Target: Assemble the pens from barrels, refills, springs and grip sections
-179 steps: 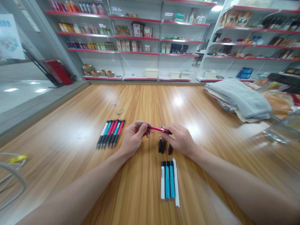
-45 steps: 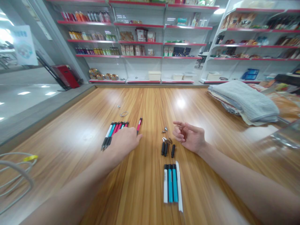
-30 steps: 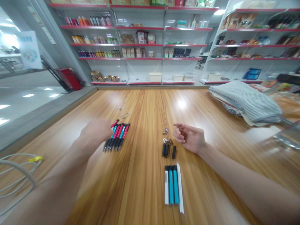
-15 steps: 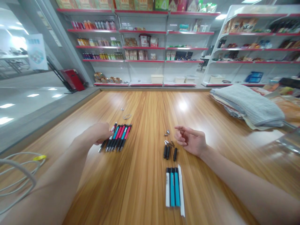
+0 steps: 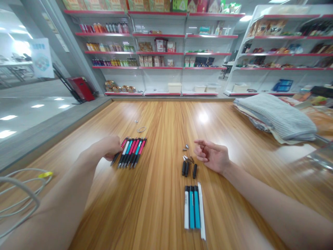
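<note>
My left hand [image 5: 112, 147] is closed on a red and black pen [image 5: 123, 143] at the left end of a row of pens. Beside it the row continues with white, blue and red pens [image 5: 133, 152], their black grips and tips toward me. My right hand [image 5: 211, 154] rests on its side with fingers loosely curled and apart, holding nothing. Just left of it lie small metal pen tips [image 5: 186, 147], small dark pieces [image 5: 191, 159] and black grips [image 5: 187, 169]. Nearer to me are one white and two blue pen barrels [image 5: 191, 208], with thin white refills [image 5: 202, 211] alongside.
A metal-looking ring [image 5: 142, 129] and a tiny round piece [image 5: 136, 121] lie beyond the pens. Folded striped cloth [image 5: 278, 116] is piled at the right. A coiled pale cable [image 5: 23, 199] is at the left. Stocked shelves [image 5: 161, 67] stand behind the wooden table [image 5: 156, 201].
My left hand has moved slightly left, and the red pen at its fingers now lies next to the row's left end. My right hand has stayed in place.
</note>
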`<state>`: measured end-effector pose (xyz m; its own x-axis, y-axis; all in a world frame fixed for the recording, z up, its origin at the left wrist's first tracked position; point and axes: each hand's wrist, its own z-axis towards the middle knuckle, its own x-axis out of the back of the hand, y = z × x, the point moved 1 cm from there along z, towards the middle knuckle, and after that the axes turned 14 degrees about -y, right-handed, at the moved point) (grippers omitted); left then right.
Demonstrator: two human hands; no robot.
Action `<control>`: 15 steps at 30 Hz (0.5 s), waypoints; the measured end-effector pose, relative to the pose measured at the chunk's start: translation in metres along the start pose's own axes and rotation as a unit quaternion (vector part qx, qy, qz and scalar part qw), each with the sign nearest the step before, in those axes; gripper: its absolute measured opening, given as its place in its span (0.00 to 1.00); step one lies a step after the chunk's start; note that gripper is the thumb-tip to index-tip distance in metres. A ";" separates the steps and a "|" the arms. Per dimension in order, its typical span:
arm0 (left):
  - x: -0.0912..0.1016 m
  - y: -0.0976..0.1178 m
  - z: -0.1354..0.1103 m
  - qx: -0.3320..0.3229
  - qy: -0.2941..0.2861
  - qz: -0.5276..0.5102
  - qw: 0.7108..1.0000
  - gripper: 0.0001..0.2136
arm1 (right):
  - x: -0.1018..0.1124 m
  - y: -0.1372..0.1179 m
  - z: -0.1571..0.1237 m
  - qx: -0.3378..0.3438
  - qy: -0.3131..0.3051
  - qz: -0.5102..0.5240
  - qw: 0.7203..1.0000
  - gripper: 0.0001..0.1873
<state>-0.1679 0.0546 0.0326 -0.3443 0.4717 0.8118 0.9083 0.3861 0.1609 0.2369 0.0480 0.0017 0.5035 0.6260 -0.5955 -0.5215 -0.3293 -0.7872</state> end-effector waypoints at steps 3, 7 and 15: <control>0.000 -0.003 0.002 0.002 -0.059 -0.060 0.996 0.09 | 0.001 0.000 0.000 0.001 -0.001 0.001 1.000 0.14; 0.000 -0.008 0.008 0.002 -0.068 -0.071 0.995 0.10 | 0.001 0.000 0.000 0.002 0.006 -0.005 1.000 0.14; 0.000 -0.004 0.007 0.016 -0.050 -0.037 0.998 0.10 | 0.000 0.000 0.000 0.000 0.005 -0.006 1.000 0.13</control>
<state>-0.1729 0.0584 0.0284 -0.4344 0.5172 0.7374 0.8717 0.4474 0.1997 0.2370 0.0477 0.0018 0.5168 0.6219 -0.5884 -0.5155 -0.3226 -0.7938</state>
